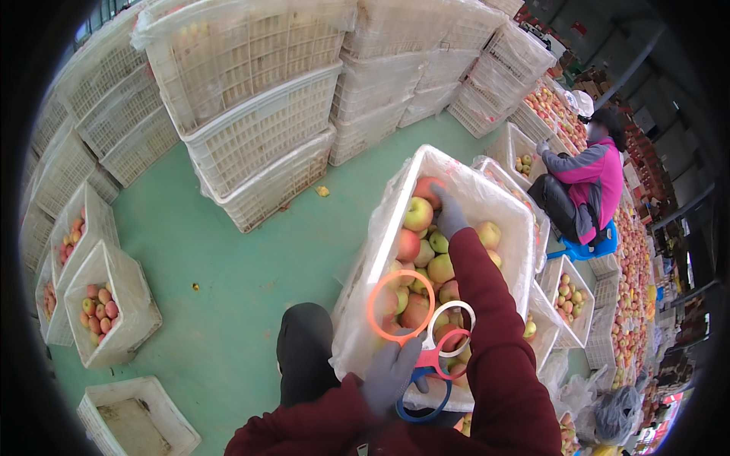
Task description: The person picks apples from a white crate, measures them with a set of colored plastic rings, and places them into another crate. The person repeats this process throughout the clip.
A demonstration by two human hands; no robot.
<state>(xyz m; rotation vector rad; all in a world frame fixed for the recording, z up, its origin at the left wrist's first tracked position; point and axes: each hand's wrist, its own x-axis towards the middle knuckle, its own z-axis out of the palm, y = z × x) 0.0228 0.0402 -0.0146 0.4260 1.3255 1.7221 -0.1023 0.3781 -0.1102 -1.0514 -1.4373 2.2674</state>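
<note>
Before me stands a white plastic crate lined with clear film and partly filled with red and yellow-green apples. My right hand, in a grey glove, reaches to the far end of the crate and has its fingers on a red apple. In my gloved left hand is a set of ring-shaped fruit sizing gauges. Its orange ring, white ring, red ring and blue ring fan out above the near end of the crate.
Tall stacks of film-wrapped crates rise ahead. On the left are crates of apples and an unfilled crate on the green floor. To the right, a person in a pink and grey jacket sits on a blue stool beside more apple crates.
</note>
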